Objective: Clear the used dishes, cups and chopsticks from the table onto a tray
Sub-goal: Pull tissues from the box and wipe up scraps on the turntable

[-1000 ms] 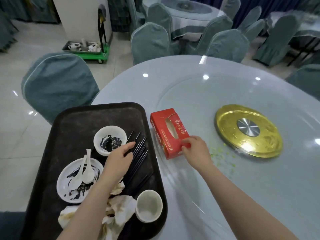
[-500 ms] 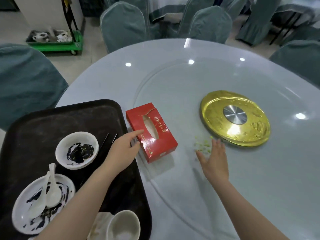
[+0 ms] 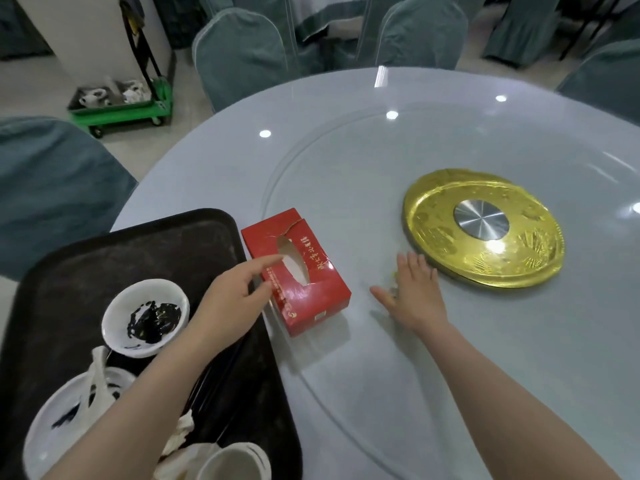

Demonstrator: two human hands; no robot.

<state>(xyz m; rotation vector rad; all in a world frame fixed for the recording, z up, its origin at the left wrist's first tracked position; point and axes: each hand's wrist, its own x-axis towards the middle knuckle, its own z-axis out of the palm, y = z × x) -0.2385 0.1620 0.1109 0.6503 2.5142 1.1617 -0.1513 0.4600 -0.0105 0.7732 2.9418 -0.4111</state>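
A black tray (image 3: 145,258) lies on the near left of the round table (image 3: 363,358). On it sit a white bowl (image 3: 145,318) with dark residue, a smeared white plate (image 3: 59,431) with a white spoon (image 3: 98,375), a white cup (image 3: 235,462), crumpled napkins (image 3: 183,441) and black chopsticks (image 3: 221,368) partly under my arm. My left hand (image 3: 232,303) reaches over the tray's right edge, index finger out, touching the red tissue box (image 3: 301,271). My right hand (image 3: 412,292) presses flat on the table over green crumbs, just left of the gold disc.
A gold disc (image 3: 485,230) with a steel centre lies on the glass turntable. Covered teal chairs (image 3: 242,53) ring the table. A green cart (image 3: 121,102) with white crockery stands on the floor at the far left.
My left hand left the chopsticks on the tray and reached to the tissue box. My right hand let go of the box and went flat onto the crumbs by the gold disc.
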